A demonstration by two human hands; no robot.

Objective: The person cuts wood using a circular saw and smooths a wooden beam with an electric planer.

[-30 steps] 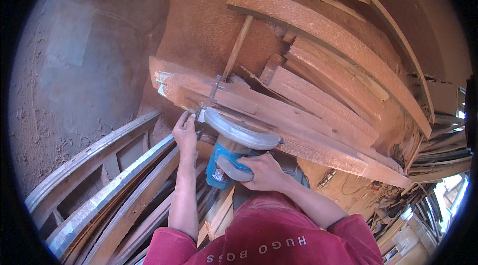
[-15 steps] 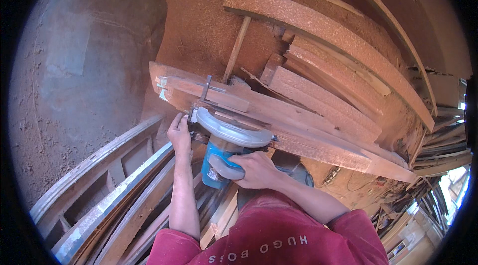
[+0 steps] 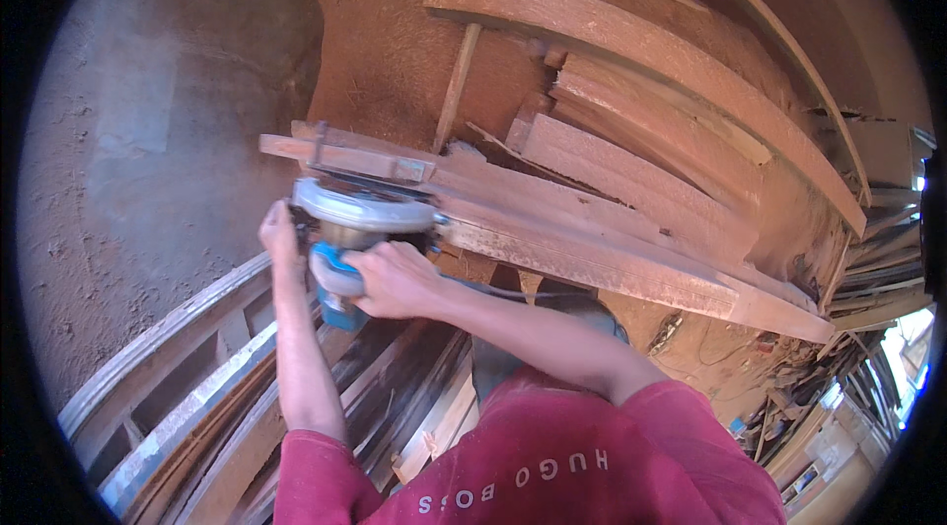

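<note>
Blue circular saw (image 3: pixel 365 213) with silver guard sits at left end of long board (image 3: pixel 592 262), along its near side. Right hand (image 3: pixel 397 280) wraps the saw's rear handle. Left hand (image 3: pixel 280 229) is at the saw's left front, fingers curled, blurred; can't tell if gripping. Short wood strip (image 3: pixel 360 161) lies just beyond the guard. Thick beam (image 3: pixel 641 39) farther off, over reddish sawdust (image 3: pixel 380 71); stacked planks (image 3: pixel 232 471) lower left.

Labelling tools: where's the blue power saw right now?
In the head view, left of centre, the blue power saw is in the right hand, near the left end of the long plank, beside the left hand.
</note>
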